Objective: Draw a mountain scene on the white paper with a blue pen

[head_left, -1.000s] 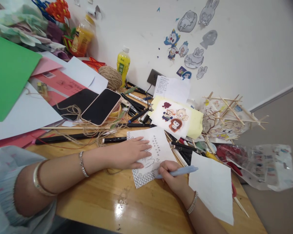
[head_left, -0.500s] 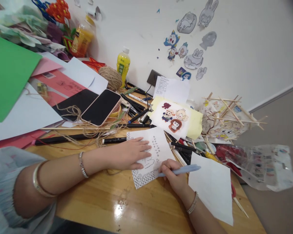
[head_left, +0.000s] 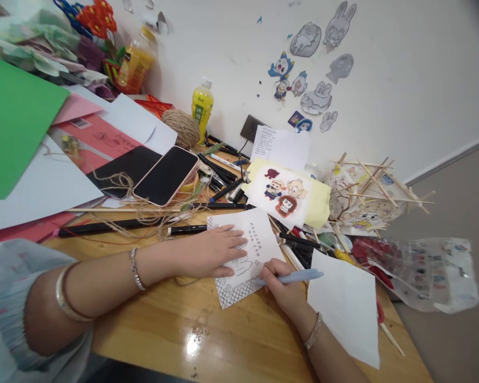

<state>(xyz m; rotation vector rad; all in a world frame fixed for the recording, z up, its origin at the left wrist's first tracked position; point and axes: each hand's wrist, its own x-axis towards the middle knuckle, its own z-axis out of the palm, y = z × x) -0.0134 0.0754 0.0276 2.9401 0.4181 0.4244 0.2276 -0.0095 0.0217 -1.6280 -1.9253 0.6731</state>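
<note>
My left hand (head_left: pixel 213 251) lies flat with fingers spread over the left part of a white paper (head_left: pixel 263 226), pressing it to the wooden table (head_left: pixel 163 324). The paper carries handwritten characters, line drawings and a crosshatched border along its lower edge; part of the drawing is under my fingers. My right hand (head_left: pixel 281 284) is closed round a light blue pen (head_left: pixel 299 276). Its tip rests at the paper's lower right, near the border. A blank white sheet (head_left: pixel 343 308) lies just right of my right hand.
Behind the paper are a sheet with coloured cartoon figures (head_left: pixel 263 186), scattered black markers (head_left: pixel 187 230), a phone (head_left: pixel 165 175), a twine ball (head_left: pixel 181 127) and a yellow drink bottle (head_left: pixel 202 106). A stick frame (head_left: pixel 367 197) and a clear plastic bag (head_left: pixel 435 276) sit at right.
The pen tip and my right hand have shifted slightly left along the paper's lower border. My left hand keeps its place on the paper.
</note>
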